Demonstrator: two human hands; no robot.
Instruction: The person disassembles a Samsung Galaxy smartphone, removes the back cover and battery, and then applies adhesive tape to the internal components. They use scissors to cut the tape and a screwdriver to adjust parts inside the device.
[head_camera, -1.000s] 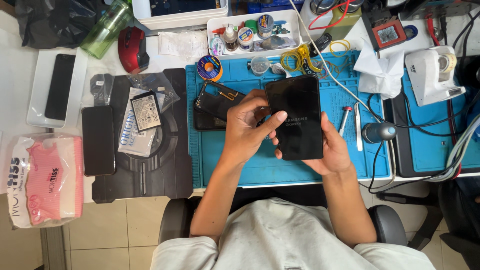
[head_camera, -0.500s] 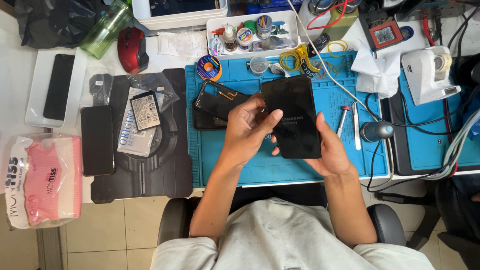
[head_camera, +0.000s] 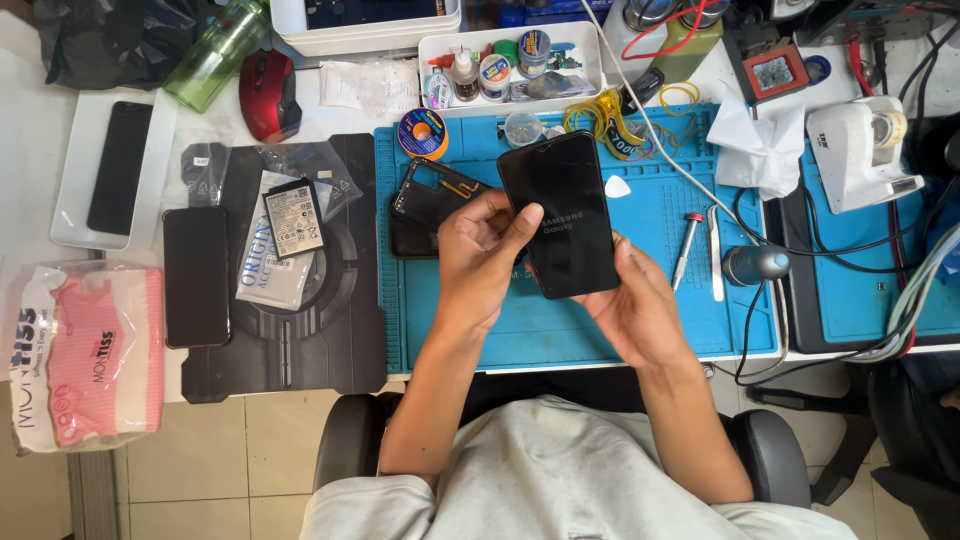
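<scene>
Since a moment ago, the black rectangular glass-fronted phone (head_camera: 560, 214) has tilted slightly, top leaning left. Left hand (head_camera: 478, 258) pinches its left edge between thumb and curled fingers (head_camera: 462, 215); right hand (head_camera: 632, 305) cradles its lower right corner, fingers wrapped beneath. It hovers above the blue rubber repair mat (head_camera: 660, 290), mid-table.

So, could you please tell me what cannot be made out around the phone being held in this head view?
- Phone: its underside faces away from the head camera.
- Right hand: fingertips hidden beneath the phone.
- Dark phone frame: its right part is covered by the left hand.
- White tray: cut off by the top edge.
- Small bottles in the white box: too small to identify.
</scene>
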